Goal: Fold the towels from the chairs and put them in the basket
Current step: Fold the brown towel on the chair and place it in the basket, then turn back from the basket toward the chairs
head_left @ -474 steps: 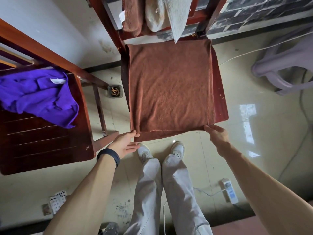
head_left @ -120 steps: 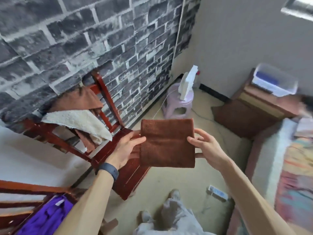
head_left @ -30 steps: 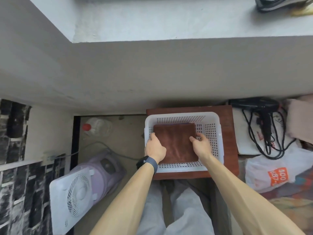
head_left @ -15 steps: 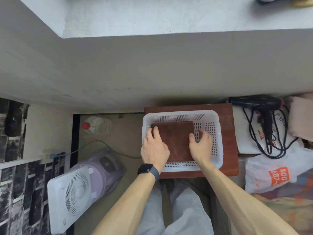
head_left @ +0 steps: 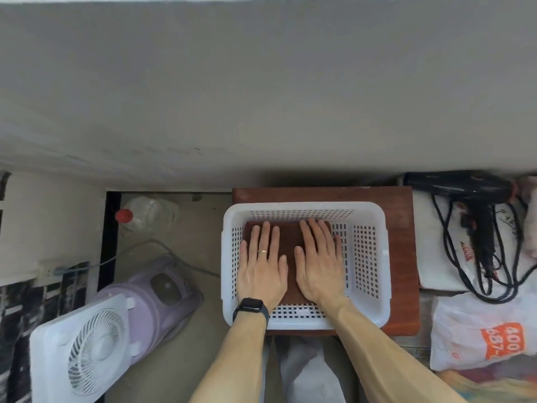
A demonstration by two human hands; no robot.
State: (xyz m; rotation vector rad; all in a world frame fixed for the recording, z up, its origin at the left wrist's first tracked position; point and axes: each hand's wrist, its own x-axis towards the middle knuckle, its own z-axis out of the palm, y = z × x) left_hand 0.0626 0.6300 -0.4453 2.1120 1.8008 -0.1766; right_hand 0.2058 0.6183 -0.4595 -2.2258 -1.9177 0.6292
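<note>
A folded brown towel (head_left: 290, 239) lies flat in the left part of the white perforated basket (head_left: 374, 257). My left hand (head_left: 261, 266) and my right hand (head_left: 319, 263) rest palm-down on the towel, side by side, fingers straight and pointing away from me. The hands cover most of the towel. The basket stands on a small reddish-brown wooden table (head_left: 402, 271). No chairs or other towels are in view.
A grey wall rises just behind the table. On the floor at left are a white box fan (head_left: 78, 353), a purple stool (head_left: 157, 289) and a plastic bottle with a red cap (head_left: 145, 213). At right lie a black hair dryer (head_left: 465, 190) with its cord and a white plastic bag (head_left: 479, 333).
Both hands have gone from holding the towel's sides to lying flat on top of it. The towel has settled onto the basket's bottom, and the view has tilted further down.
</note>
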